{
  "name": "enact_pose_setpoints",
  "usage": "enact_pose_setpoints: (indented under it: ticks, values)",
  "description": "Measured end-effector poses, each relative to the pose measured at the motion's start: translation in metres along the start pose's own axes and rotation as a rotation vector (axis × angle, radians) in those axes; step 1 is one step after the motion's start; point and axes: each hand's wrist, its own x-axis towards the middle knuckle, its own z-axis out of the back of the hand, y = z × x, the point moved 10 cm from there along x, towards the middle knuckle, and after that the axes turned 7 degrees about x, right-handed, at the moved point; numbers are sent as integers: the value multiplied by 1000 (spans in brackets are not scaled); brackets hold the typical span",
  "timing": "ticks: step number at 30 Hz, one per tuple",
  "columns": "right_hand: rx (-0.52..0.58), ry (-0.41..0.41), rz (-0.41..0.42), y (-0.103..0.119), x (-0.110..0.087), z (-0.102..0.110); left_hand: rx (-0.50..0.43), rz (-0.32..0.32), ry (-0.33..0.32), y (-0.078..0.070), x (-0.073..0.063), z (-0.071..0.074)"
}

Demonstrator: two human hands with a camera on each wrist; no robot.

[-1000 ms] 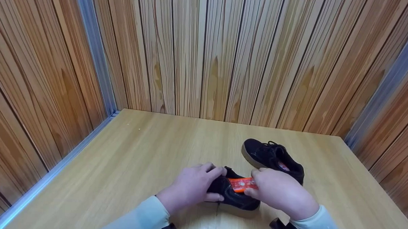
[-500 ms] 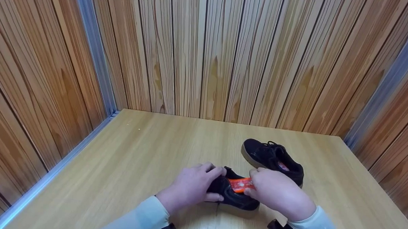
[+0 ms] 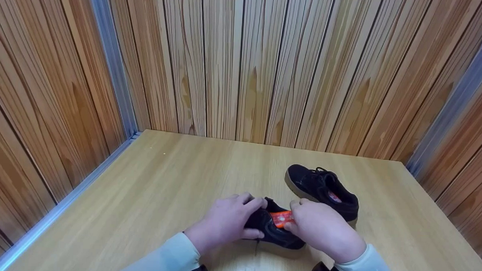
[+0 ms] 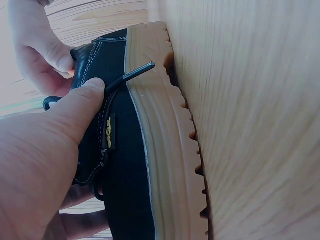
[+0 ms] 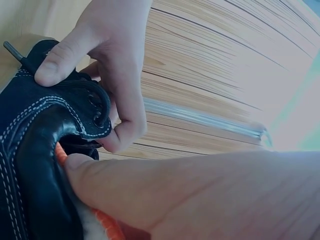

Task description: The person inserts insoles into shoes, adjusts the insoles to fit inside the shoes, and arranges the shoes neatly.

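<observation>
A black lace-up shoe (image 3: 283, 237) with a tan sole stands on the table, its opening turned to the right. My left hand (image 3: 225, 217) grips it over the laced front; in the left wrist view the thumb lies along the near side by a lace end, with fingers on the far side. An orange-red insole (image 3: 279, 218) sits partly inside the opening. My right hand (image 3: 324, 230) pinches the insole toward the heel, its thumb on top in the right wrist view; the other fingers are mostly hidden. The insole's front part is out of sight within the shoe.
A second black shoe (image 3: 307, 181) stands behind and to the right, a reddish insole (image 3: 335, 196) showing inside. Wood-patterned walls (image 3: 251, 71) enclose the table (image 3: 175, 173) at the back and sides. Dark wrist-camera mounts hang below both wrists.
My right hand has moved a little to the left with the insole, and less of the insole shows. The left hand and the shoe have hardly moved.
</observation>
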Motion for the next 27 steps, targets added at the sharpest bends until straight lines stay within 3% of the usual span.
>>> enact_pose_setpoints:
  ticks: [9,14,27]
  values:
    - [-18,-23,26,3,0,0,-7,4,4,1,0,-1]
    - [12,17,-19,0,2,-2,-6,4,6,1,0,-2]
    - [34,57,-14,-3,2,-2,-26,6,27,2,1,-4]
